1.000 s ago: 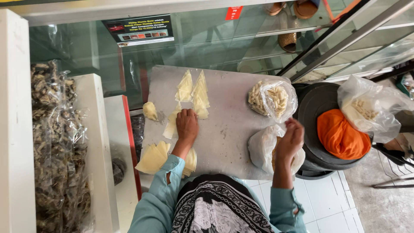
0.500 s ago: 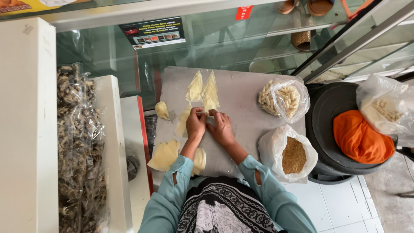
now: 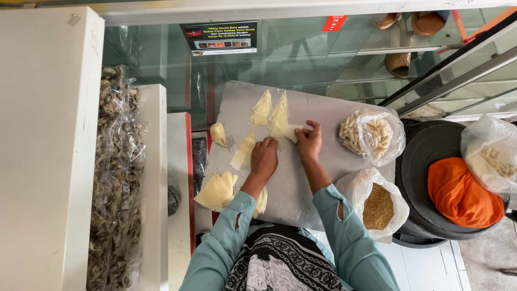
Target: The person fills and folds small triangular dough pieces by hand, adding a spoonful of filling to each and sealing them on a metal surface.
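Grey counter (image 3: pixel 301 188) carries everything, seen from above. Left hand (image 3: pixel 264 158) lies palm-down on it, fingers loosely curled together, fingertips touching a small pale-yellow filled packet (image 3: pixel 243 149); can't tell whether it pinches the packet or only presses it flat. Right hand (image 3: pixel 309 141) sits just beside the left one, thumb and fingers pinching the corner of a pale triangular packet (image 3: pixel 291 131). Both sleeves are teal.

Other packets on the counter:
- two flat yellowish triangles (image 3: pixel 271 112) side by side near the far edge, just above the hands, the right one touching the pinched packet
- one small lumpy packet (image 3: pixel 217 133) near the left edge, apart from the rest
- fanned stack of triangles (image 3: pixel 216 190) hanging over the near-left edge, close to the left forearm
- one more packet (image 3: pixel 262 200) partly hidden under the left forearm

Right side of the counter: clear plastic bag of pale tube-shaped snacks (image 3: pixel 371 136), mouth open, near the right hand but not touching it. Closer to the person, a second clear bag holding brown granules (image 3: pixel 378 206), at the counter's near-right corner beside the right elbow.

Off the counter to the right: black round tub (image 3: pixel 425 156) with an orange cloth (image 3: pixel 462 195) on it and another clear snack bag (image 3: pixel 493 153) leaning at its edge. Far left: long clear bag of dark dried stuff (image 3: pixel 114 183) between white panels. Glass display case (image 3: pixel 301 59) runs behind the counter.
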